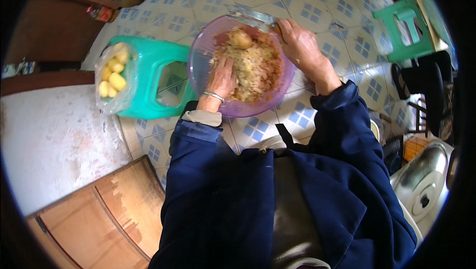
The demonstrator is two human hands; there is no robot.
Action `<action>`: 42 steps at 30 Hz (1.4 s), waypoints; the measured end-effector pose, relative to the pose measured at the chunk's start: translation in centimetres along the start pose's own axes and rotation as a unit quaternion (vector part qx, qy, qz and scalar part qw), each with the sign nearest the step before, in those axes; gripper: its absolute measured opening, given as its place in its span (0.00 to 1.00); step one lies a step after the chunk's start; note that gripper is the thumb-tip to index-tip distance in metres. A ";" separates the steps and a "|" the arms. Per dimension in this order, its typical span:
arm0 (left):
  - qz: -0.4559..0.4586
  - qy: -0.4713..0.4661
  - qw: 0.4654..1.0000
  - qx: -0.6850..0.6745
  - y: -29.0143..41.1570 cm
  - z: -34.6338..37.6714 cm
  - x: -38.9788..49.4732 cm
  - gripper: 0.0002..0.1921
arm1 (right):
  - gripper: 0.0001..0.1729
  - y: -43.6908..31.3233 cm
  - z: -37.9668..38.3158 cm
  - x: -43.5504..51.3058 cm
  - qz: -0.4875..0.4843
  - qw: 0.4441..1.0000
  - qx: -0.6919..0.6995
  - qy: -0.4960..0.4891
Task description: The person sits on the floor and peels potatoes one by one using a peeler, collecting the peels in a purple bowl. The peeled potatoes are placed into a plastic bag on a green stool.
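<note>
A translucent purple plastic basin [195, 59] is in front of me, holding a heap of pale shredded food [256, 70] that browns towards its right side. One whole roundish potato [241, 40] rests on the far part of the heap. My left hand [223, 77], with a silver bangle at the wrist, reaches into the basin. Its fingertips touch the shreds, and whether they grip any is hidden. My right hand [302, 44] is closed around the handle of a flat metal kitchen tool [256, 17], perhaps a grater, held over the far rim. Blur hides its detail.
Left of the basin, a clear plastic bag of peeled potatoes [116, 79] sits on a green plastic stool [143, 53]. Another green stool [399, 51] stands at far right. A bottle [102, 13] is at upper left, a metal lid [424, 187] at lower right. Patterned tiles [256, 127] cover the floor.
</note>
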State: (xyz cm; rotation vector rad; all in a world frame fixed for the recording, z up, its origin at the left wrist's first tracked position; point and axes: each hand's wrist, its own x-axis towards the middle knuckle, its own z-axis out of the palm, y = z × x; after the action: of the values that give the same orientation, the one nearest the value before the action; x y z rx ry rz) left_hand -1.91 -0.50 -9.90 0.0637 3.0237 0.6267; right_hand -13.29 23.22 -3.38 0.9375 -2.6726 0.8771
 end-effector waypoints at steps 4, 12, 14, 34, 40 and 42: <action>0.026 0.029 0.999 0.033 2.4 3.2 1.9 0.26 | 0.13 0.5 -0.4 0.3 -0.006 1.000 -0.007 0.015; -0.015 -0.223 0.961 0.165 2.1 1.2 3.5 0.26 | 0.11 1.6 -2.1 0.1 -0.012 0.999 -0.021 0.040; -0.096 -0.255 0.939 0.211 0.7 0.2 4.3 0.26 | 0.11 1.7 -2.3 -0.2 -0.011 0.999 -0.020 0.046; -0.014 -0.046 0.998 0.044 -3.5 2.4 7.2 0.37 | 0.13 1.5 -2.6 0.0 -0.014 0.999 -0.039 0.032; -0.018 -0.059 0.997 0.047 -1.0 -0.5 4.8 0.32 | 0.14 1.2 -2.3 0.0 -0.006 0.998 -0.059 0.020; 0.002 -0.073 0.997 -0.037 0.4 -0.8 3.4 0.30 | 0.14 1.2 -2.2 0.1 -0.008 0.998 -0.058 0.016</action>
State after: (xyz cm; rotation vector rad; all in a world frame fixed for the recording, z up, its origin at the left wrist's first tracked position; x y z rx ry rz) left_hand -5.32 -0.23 -9.18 0.1090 2.8578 0.7000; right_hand -14.15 25.24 -2.19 0.9089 -2.6521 0.7175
